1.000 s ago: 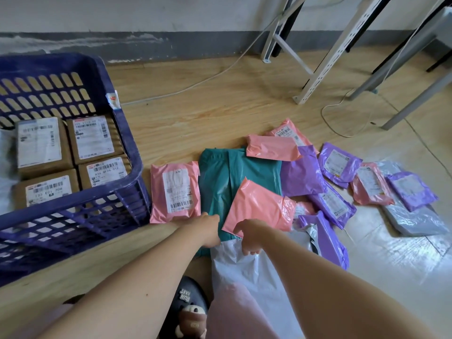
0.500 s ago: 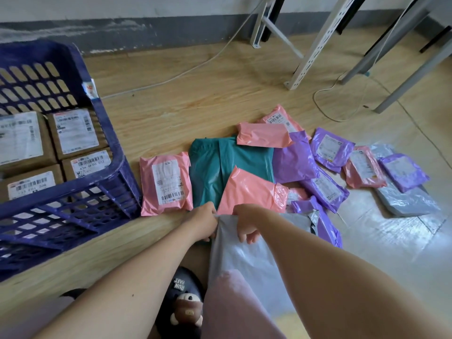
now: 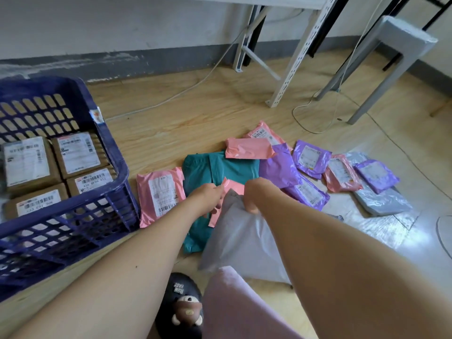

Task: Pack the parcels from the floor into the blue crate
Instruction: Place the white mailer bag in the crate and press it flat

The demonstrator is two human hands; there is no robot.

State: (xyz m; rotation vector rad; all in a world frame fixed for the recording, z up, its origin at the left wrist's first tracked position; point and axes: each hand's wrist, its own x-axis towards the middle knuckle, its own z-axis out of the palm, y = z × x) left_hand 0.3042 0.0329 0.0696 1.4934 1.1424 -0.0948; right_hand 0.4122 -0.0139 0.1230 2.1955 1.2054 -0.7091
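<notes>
Both hands hold the top edge of a large grey-white mailer bag (image 3: 241, 243), lifted off the floor in front of me. My left hand (image 3: 208, 198) pinches its left corner; my right hand (image 3: 253, 195) grips the edge with curled fingers. Behind the bag lie a teal parcel (image 3: 217, 171), a pink parcel (image 3: 231, 188) partly hidden by the bag, and a labelled pink parcel (image 3: 160, 194). The blue crate (image 3: 115, 165) stands at left with several cardboard boxes (image 3: 78, 154) inside.
More pink, purple and grey parcels (image 3: 340, 176) are spread on the floor to the right. White shelf legs (image 3: 297, 57), a grey stool (image 3: 391, 52) and loose cables (image 3: 318, 113) stand behind. My slipper (image 3: 182, 307) and knee are at the bottom.
Both hands have lifted the grey-white bag up off the floor, so it now covers most of the pink parcel. The camera tilted up a little.
</notes>
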